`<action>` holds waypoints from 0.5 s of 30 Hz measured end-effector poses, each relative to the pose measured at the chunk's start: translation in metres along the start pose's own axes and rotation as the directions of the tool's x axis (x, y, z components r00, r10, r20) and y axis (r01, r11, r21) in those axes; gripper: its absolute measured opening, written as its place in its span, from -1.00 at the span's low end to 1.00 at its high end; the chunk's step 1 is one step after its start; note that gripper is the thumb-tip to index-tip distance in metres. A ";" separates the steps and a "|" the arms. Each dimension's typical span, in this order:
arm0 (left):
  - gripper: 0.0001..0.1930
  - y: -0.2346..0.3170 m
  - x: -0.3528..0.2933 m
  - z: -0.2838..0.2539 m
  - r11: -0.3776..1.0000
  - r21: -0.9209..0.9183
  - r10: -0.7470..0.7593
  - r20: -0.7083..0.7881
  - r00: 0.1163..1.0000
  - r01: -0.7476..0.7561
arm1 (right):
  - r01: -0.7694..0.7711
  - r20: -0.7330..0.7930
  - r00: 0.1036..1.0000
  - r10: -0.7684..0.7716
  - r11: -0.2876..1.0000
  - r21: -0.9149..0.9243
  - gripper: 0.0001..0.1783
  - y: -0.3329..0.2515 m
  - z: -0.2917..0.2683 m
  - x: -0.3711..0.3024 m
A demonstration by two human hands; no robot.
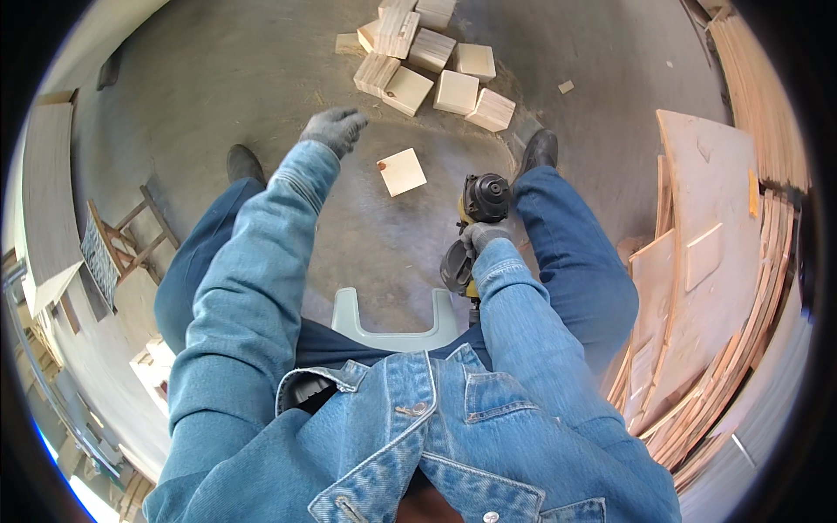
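Note:
My left hand, in a grey glove, hangs over the floor with its fingers loosely bent and apart from the thumb; nothing shows in it. Just to its right a pale square wooden block lies by itself, a brown knot at one corner. In a similar glove, my right hand is closed around a black-and-yellow power tool with a round black head, held near my right knee. Part of the tool is hidden by the hand and sleeve. Beyond both hands lies a loose heap of wooden blocks.
A pale green U-shaped plastic piece sits between my thighs. Wooden boards and sheets lean on the right. At the left are a wooden frame and a long grey panel. A small wood scrap lies on the concrete floor.

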State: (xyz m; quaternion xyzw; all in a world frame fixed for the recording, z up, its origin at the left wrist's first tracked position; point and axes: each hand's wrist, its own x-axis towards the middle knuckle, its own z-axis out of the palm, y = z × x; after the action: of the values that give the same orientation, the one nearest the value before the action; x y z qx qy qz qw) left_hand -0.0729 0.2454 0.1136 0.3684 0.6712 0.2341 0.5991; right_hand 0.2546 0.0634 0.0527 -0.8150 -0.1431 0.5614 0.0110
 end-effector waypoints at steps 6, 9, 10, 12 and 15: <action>-0.48 0.120 -0.144 -0.062 0.887 0.153 0.438 0.028 0.899 -0.437 | -0.022 -0.070 0.997 0.011 0.989 -0.147 -0.94 0.014 0.014 0.011; -0.50 0.116 -0.185 -0.106 0.839 0.056 0.540 0.030 0.841 -0.541 | 0.010 -0.079 0.997 -0.023 0.986 -0.167 -0.86 0.022 0.006 0.007; -0.52 0.099 -0.182 -0.123 0.830 0.025 0.558 -0.011 0.830 -0.558 | 0.033 -0.104 0.994 -0.045 0.992 -0.119 -0.86 0.026 0.005 0.006; -0.49 0.074 -0.179 -0.152 0.840 0.306 0.503 -0.133 0.854 -0.447 | 0.087 -0.083 0.992 -0.094 0.993 -0.077 -0.86 0.020 0.009 -0.012; -0.44 0.102 -0.198 -0.145 0.530 0.820 0.435 -0.045 0.899 -0.215 | 0.170 -0.047 0.984 -0.172 0.984 -0.052 -0.86 0.003 0.003 -0.071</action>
State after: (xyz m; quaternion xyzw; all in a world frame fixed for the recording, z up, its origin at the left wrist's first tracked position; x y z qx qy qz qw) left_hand -0.1908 0.1740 0.3407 0.6840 0.6904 0.0607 0.2276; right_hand 0.2294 0.0426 0.1159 -0.8138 -0.2258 0.5338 0.0432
